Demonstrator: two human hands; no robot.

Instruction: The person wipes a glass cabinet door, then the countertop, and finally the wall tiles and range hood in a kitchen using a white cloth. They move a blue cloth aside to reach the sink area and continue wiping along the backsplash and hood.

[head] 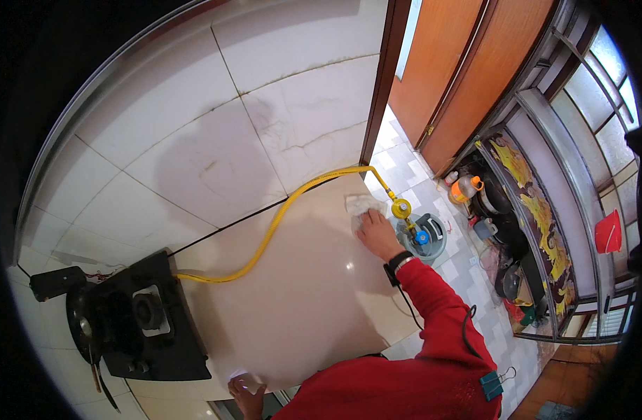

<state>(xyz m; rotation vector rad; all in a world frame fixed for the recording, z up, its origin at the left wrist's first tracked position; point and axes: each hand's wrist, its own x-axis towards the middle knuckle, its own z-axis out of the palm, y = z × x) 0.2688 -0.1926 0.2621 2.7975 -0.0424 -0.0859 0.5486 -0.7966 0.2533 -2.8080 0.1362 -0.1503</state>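
My right hand (376,231) presses a pale, crumpled cloth (364,203) onto the beige countertop (279,310), close to its far right corner by the gas cylinder. At the counter's near edge, low in the picture, my left hand (247,396) has its fingers around a clear, shiny object (252,380), perhaps plastic or glass; its exact kind cannot be told. A yellow gas hose (271,231) curves over the counter along the wall, from the black gas stove (160,325) to a yellow regulator (401,208).
A gas cylinder (437,244) with a blue valve knob stands on the floor beyond the counter's right end. A wok (82,325) sits on the stove's left. Bottles (463,189) and pans crowd the low shelf at right. A tiled wall (194,157) borders the counter.
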